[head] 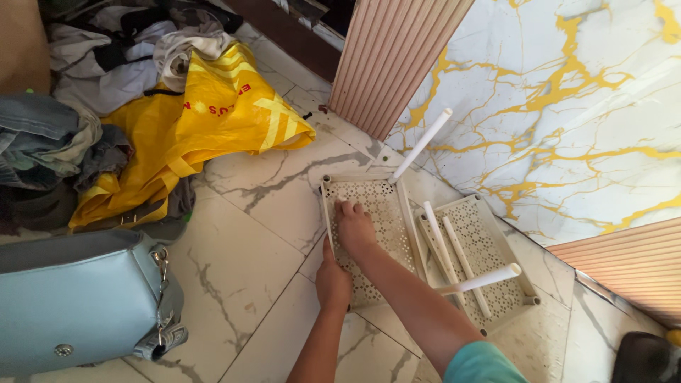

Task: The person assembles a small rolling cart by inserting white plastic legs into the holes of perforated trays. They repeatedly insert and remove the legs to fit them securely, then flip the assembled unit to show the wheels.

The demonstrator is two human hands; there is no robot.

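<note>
Tray (369,206), perforated beige plastic, lies flat on the floor beside the marble wall (567,106). Our right hand (355,227) presses it, palm open; our left hand (332,280) grips its edge. It looks light and stiff.

Two perforated trays (369,227) on the floor (248,262) against the wall (567,106), handbag (78,298) left.

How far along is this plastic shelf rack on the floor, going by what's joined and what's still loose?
Done: one white pole stands in a corner of the perforated shelf tray, and another pole sticks out of the second tray. In hand: the right hand presses flat on the first tray, the left hand grips its edge. Left: two loose poles lie in the second tray; the trays aren't stacked.
</note>
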